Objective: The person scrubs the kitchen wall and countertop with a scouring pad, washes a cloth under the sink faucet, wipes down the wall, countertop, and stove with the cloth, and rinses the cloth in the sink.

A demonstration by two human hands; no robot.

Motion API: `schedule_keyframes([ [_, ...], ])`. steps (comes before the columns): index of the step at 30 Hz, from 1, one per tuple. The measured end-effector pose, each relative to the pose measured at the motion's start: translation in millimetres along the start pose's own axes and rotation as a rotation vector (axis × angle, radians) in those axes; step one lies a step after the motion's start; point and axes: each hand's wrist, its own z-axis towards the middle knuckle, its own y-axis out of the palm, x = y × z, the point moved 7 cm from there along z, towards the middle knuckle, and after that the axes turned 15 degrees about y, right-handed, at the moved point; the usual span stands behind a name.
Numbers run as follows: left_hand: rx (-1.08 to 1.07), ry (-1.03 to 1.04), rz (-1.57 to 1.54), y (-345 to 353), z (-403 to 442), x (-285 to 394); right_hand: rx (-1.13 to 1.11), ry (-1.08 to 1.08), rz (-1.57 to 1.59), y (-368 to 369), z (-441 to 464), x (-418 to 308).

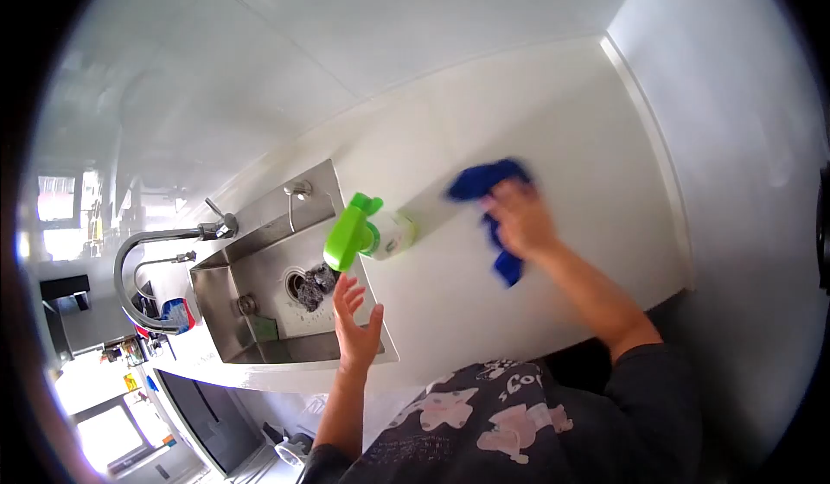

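A blue cloth lies bunched on the white countertop, and my right hand grips it from above, slightly blurred. Part of the cloth is hidden under that hand. My left hand hovers at the front edge of the sink, fingers apart and holding nothing. Just beyond its fingertips is a spray bottle with a bright green trigger head and a clear body. The bottle stands on the counter beside the sink.
To the left is a steel sink with a dark grey rag by its drain. A curved faucet arches over its far left end. A blue and red package sits beyond it. Walls border the counter at the back and right.
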Motion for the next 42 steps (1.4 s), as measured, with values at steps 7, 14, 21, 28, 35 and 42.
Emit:
schedule_keyframes([
  [7, 0.110, -0.066, -0.022, 1.4, -22.0, -0.2, 0.405, 0.514, -0.142, 30.2, 191.1, 58.3],
  [14, 0.124, -0.006, 0.018, 14.9, -10.1, -0.2, 0.017, -0.396, 0.344, 81.7, 149.9, -123.4],
  [21, 0.200, -0.101, 0.055, -17.2, -60.4, -36.0, 0.567, 0.104, 0.175, -54.8, 175.0, 133.8],
  [28, 0.263, -0.235, 0.097, -27.9, -89.0, -36.8, 1.018, 0.565, 0.996, -98.2, 205.2, 260.3],
  [35, 0.242, -0.233, 0.230, -43.5, -117.5, -51.2, 0.778, 1.107, 0.640, -27.8, 253.1, 192.5],
  [42, 0.236, -0.237, 0.169, -54.1, -96.9, -67.9, 0.248, -0.488, 0.246, 84.7, 229.7, -156.9],
])
